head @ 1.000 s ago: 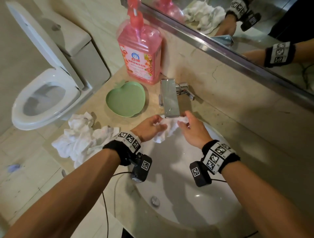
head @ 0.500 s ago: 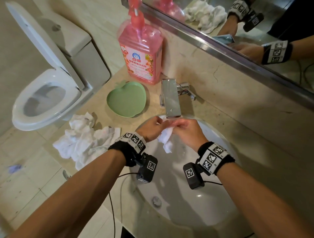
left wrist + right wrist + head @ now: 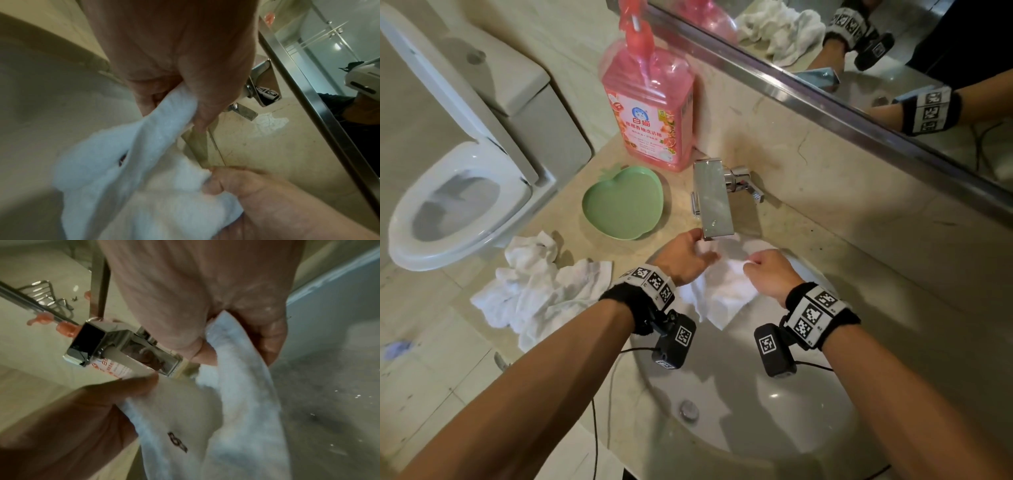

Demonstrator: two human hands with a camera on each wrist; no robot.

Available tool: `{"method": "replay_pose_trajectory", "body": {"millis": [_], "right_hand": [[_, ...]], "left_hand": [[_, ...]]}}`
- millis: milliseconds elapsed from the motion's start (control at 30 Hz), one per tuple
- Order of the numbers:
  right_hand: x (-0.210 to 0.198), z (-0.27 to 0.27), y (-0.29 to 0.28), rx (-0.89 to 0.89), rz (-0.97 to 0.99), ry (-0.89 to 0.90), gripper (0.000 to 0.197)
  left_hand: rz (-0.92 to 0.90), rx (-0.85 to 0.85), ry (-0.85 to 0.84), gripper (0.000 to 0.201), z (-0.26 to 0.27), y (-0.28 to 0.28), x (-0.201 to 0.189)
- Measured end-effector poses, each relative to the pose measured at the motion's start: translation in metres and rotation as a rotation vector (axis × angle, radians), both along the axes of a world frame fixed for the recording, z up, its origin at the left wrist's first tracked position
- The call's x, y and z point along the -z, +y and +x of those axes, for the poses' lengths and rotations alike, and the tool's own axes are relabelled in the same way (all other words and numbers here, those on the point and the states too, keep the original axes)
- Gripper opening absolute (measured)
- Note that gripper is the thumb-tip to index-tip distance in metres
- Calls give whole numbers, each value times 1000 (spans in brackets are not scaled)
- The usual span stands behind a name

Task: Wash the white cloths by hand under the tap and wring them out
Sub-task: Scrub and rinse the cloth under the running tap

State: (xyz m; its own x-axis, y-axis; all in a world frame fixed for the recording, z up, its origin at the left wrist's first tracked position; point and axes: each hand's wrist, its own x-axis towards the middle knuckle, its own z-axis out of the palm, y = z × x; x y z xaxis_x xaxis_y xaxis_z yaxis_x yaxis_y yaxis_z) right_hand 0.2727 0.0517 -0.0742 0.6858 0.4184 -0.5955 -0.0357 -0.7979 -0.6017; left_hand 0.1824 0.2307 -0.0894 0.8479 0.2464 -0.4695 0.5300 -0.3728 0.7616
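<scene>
A white cloth hangs spread between both hands over the white sink, just below the chrome tap. My left hand pinches its upper left edge, as the left wrist view shows at the cloth. My right hand grips the upper right edge, the cloth running out of its curled fingers. The cloth's lower part droops into the basin. Whether water runs from the tap is not clear. Several crumpled white cloths lie in a pile on the counter left of the sink.
A green apple-shaped dish and a pink pump bottle stand on the counter behind the pile. The mirror runs along the back wall. A toilet with its lid up stands at the far left. The sink drain is uncovered.
The hands were together, bunching the cloth under the tap; now they have drawn apart and the cloth hangs opened out between them, lower over the basin.
</scene>
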Motion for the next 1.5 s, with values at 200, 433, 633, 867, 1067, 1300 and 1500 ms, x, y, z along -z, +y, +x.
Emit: {"method": "replay_pose_trajectory", "body": {"millis": [200, 433, 633, 867, 1067, 1300, 1500], "right_hand": [[-2, 5, -3, 51, 20, -52, 27], [-26, 17, -16, 241, 257, -254, 21], [-36, 22, -25, 314, 307, -285, 19], [-33, 29, -31, 325, 184, -358, 28], [-26, 26, -22, 282, 139, -340, 25], [-18, 11, -9, 107, 56, -245, 33], [-12, -6, 7, 77, 104, -142, 34]], "left_hand": [[20, 36, -2, 47, 4, -1, -4], [232, 86, 91, 25, 4, -6, 0], [55, -155, -8, 14, 2, -8, -4], [-125, -366, -29, 31, -20, 3, -23], [-56, -380, -57, 32, -49, 20, -26], [-124, -453, -129, 32, -77, 32, -48], [-119, -425, -181, 36, -91, 37, -58]]}}
